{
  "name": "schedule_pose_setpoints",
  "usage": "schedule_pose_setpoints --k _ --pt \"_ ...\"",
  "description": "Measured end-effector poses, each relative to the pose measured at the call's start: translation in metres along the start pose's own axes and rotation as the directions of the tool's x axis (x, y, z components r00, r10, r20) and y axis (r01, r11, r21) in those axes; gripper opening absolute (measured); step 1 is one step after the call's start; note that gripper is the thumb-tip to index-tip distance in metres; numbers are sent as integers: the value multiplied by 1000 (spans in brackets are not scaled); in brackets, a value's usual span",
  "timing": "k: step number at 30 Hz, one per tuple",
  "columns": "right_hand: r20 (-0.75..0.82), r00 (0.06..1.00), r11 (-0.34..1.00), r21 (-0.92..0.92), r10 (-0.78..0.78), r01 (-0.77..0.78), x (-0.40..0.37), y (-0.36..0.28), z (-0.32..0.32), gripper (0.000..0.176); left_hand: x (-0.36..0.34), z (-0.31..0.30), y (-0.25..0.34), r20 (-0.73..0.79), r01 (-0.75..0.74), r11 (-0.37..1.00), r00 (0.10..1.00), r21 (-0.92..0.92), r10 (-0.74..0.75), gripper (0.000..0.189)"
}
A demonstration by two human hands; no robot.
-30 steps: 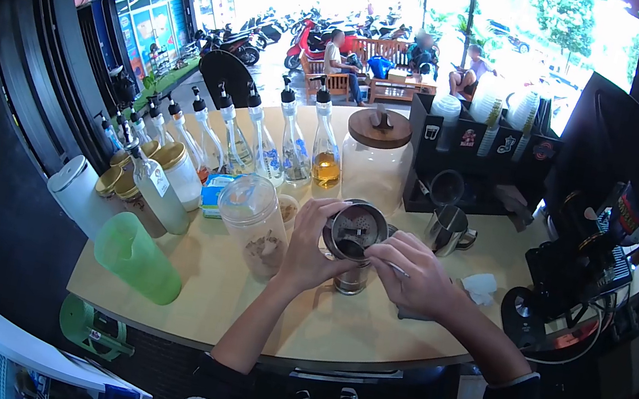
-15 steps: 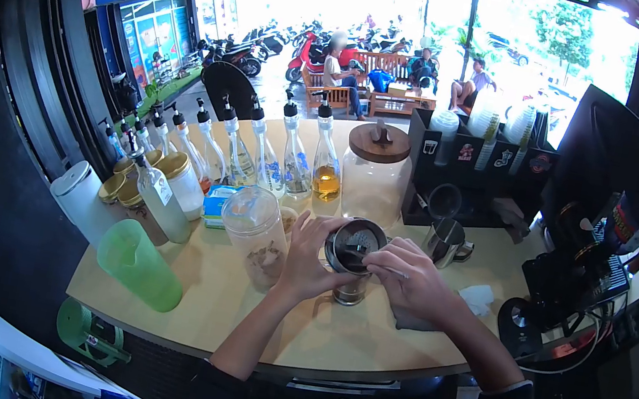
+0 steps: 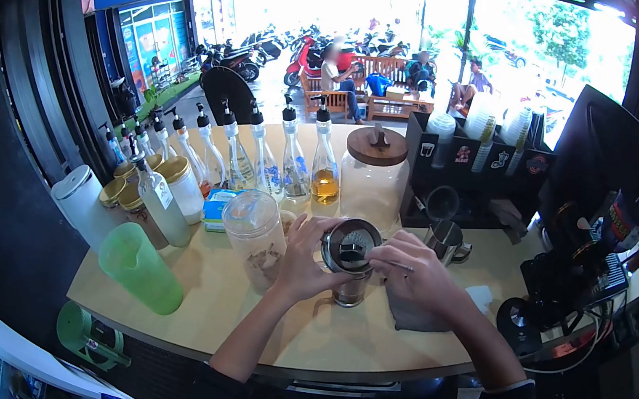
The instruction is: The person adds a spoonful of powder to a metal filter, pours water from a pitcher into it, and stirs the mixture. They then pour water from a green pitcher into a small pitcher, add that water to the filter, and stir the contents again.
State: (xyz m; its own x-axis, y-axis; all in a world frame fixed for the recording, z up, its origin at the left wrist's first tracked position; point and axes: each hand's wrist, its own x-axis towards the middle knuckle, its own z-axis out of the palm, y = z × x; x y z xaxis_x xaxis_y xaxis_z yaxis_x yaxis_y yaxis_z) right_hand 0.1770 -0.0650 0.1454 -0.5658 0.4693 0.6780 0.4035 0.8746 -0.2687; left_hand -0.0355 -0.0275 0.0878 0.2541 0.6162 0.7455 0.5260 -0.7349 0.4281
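My left hand [image 3: 305, 258] is wrapped around a round metal cup [image 3: 328, 244], its mouth tipped toward me. Pinched in my right hand [image 3: 419, 273] is a spoon [image 3: 403, 266] whose thin handle crosses the rim, with its dark end inside the cup. Directly below, a shiny cylindrical container [image 3: 352, 293] stands on the counter, partly hidden by the cup. A clear plastic jar [image 3: 255, 227] with brownish contents is just left of my left hand. Under my right hand lies a grey cloth [image 3: 420, 318].
Pump bottles [image 3: 286, 147] line the counter's [image 3: 205, 312] back left. A wooden-lidded glass jar [image 3: 374, 179] stands behind my hands, beside a black cup holder [image 3: 475, 163]. Further right is a steel pitcher [image 3: 442, 242]; a green pitcher [image 3: 141, 266] stands front left. People sit outside.
My right hand and the spoon have shifted slightly within the cup's mouth. My left hand keeps its hold, and the view has moved a little.
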Motion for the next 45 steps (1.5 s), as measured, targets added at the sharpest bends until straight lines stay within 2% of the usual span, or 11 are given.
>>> schedule_pose_setpoints --k 2,12,15,17,21,33,36,38,42,44,45 --pt "18 999 998 55 27 -28 -2 -6 5 9 0 0 0 -5 17 1000 1000 -11 -17 80" --pt "50 999 999 31 -16 14 -3 -4 4 12 -2 -2 4 2 -18 1000 1000 15 18 78" --pt "28 999 999 12 35 -35 -2 -2 3 13 -2 -3 5 10 0 1000 1000 8 0 77" --pt "13 999 998 53 -30 29 -4 -2 10 12 -2 -3 5 11 2 1000 1000 11 -2 77" --pt "19 999 999 -21 -31 31 -2 0 4 12 -2 -3 4 -5 -13 1000 1000 20 13 78" --pt "35 998 998 52 -47 45 -6 0 8 10 -2 -2 0 11 -28 999 1000 40 28 81" --pt "-25 999 998 32 -46 46 -7 0 8 8 -1 -1 0 9 -6 1000 1000 26 6 82" --pt "-112 990 993 89 90 -80 -7 0 3 11 2 -1 0 1 9 1000 1000 6 -9 82" --pt "-247 960 988 106 133 -110 -15 0 -4 11 6 -4 2 -6 60 998 998 -27 -60 80" --pt "-400 879 959 210 260 -188 -21 -2 -6 10 8 -5 3 -8 94 994 995 -53 -94 80" --pt "-450 876 983 132 176 -130 -21 0 -10 10 8 -5 2 -2 111 993 994 -34 -111 80"
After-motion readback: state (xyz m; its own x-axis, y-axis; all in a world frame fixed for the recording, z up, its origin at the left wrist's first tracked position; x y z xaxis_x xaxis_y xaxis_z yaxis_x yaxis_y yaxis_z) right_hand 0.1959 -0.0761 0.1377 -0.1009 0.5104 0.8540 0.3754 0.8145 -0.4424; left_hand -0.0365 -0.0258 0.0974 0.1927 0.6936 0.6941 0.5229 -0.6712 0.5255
